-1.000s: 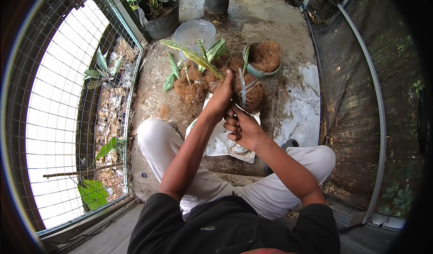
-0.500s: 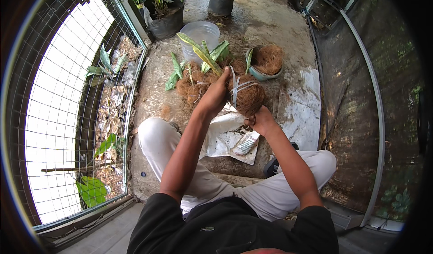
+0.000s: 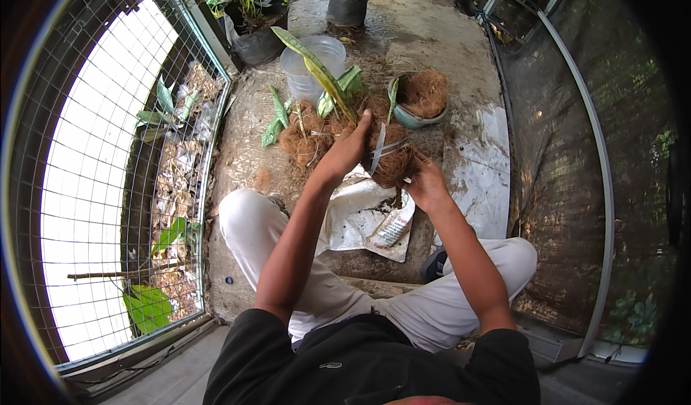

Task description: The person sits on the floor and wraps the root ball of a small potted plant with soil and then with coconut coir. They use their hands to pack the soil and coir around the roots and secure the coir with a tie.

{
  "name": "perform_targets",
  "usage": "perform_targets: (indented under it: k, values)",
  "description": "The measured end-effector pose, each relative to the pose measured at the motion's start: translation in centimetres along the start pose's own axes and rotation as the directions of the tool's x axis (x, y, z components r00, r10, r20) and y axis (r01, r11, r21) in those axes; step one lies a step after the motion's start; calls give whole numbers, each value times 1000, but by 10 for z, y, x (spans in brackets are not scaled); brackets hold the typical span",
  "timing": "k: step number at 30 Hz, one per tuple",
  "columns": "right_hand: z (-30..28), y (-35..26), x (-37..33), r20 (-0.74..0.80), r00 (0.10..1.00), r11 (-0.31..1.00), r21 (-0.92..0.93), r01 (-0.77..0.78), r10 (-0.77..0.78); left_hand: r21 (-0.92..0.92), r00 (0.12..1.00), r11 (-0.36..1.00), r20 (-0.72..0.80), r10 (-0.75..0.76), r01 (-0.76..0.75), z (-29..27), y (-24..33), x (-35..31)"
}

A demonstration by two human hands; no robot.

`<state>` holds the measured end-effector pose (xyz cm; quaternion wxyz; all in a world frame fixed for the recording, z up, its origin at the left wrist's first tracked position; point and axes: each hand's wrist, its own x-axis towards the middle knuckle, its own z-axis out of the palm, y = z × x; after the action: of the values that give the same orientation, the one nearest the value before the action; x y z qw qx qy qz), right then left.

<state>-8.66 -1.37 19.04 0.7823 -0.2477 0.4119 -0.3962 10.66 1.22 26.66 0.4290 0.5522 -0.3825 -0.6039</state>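
A brown coconut-fibre ball [image 3: 393, 166] bound with a pale plastic strip is held between my two hands, above the floor. My left hand [image 3: 350, 147] grips its left side, thumb up and most fingers hidden behind it. My right hand [image 3: 427, 185] pinches the loose fibre at the ball's lower right; the fingertips are partly hidden. A long yellow-green leaf [image 3: 325, 76] rises just beyond my left hand; I cannot tell whether it grows from this ball. More tied fibre balls [image 3: 302, 144] with green leaves [image 3: 276, 120] lie to the left.
A clear plastic tub [image 3: 294, 70] stands behind the fibre balls. A pot [image 3: 415, 120] of loose coconut fibre [image 3: 425, 94] is at the right. A white sack [image 3: 345, 228] lies before my crossed legs. Wire mesh [image 3: 93, 189] runs along the left, dark netting [image 3: 561, 182] along the right.
The fibre ball has turned and tilted in my hands, its strip now at another angle. My right hand has shifted slightly up and right, its fingers opening somewhat.
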Motion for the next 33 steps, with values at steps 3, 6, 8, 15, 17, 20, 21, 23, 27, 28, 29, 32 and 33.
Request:
perform_targets:
  k: [3,6,8,15,17,20,21,23,27,28,29,32,33]
  values:
    - [0,3,-1,-41,999,998,-64,-14,11,48,998,997,-15,58,-57,4,-4,1]
    - [13,-4,-9,-54,998,985,-172,-22,13,208,981,968,-105,163,-139,-2,-30,21]
    - [17,-5,-7,-16,999,984,-173,-44,42,320,967,939,-170,189,-128,-11,-50,36]
    - [2,37,-11,158,980,811,-584,-6,122,616,977,782,-207,42,97,1,-62,33]
    - [-2,47,-11,157,974,865,-498,-66,165,700,972,701,-230,43,134,12,-70,29]
    - [-12,56,-7,188,965,925,-363,-107,185,680,972,723,-229,53,121,13,-89,30]
    - [-17,58,-5,200,962,941,-318,-113,183,671,969,733,-239,69,114,14,-90,31]
    - [-31,61,1,231,955,959,-255,-122,183,661,994,750,-93,54,21,8,-91,31]
    - [-65,66,20,292,942,980,-155,-122,164,816,998,574,39,58,-66,11,-85,17]
    - [-62,62,17,252,958,987,-109,-114,139,836,990,543,-3,141,-75,17,-78,6]
    - [-73,66,22,230,963,988,-93,-122,141,887,988,455,3,151,-72,19,-78,3]
    - [-81,67,30,191,969,986,24,-162,155,907,996,413,54,73,-79,13,-67,-3]
    - [-85,68,35,174,971,986,8,-166,162,904,997,420,67,42,-79,11,-64,-3]
